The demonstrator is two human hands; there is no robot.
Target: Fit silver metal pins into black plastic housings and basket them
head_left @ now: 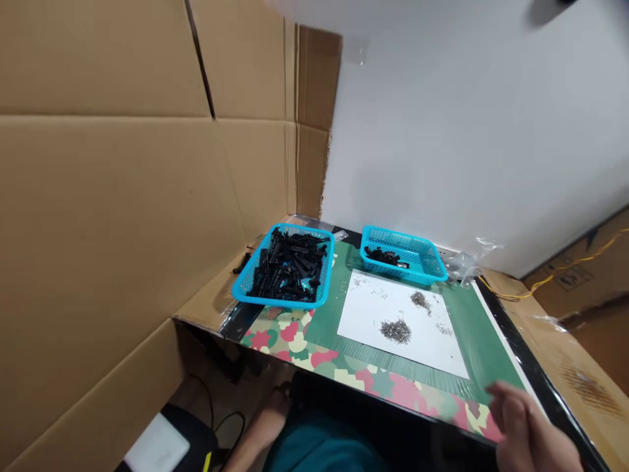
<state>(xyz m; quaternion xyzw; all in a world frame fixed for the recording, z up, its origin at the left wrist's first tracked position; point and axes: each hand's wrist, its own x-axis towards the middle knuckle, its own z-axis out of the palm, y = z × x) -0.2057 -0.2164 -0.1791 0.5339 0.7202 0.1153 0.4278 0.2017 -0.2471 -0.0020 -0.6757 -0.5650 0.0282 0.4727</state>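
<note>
My right hand (528, 429) is over the front right corner of the table, slightly blurred. Its thumb and index finger are apart, and nothing shows between them. Below the table's front edge, my left hand (279, 398) hangs in shadow with its fingers hidden. Closest to the right hand lies a white sheet (363, 308) bearing a large heap of small metal pieces (396, 331), a smaller heap (420, 299) and scattered bits. A blue basket (239, 288) at the left is filled with long black parts (289, 262).
A second blue basket (427, 259) stands behind the sheet with a few black parts (386, 256). A green mat (327, 321) covers the tabletop. Cardboard walls (147, 196) rise at the left. A yellow cord (540, 283) and clear plastic (464, 265) lie at the right.
</note>
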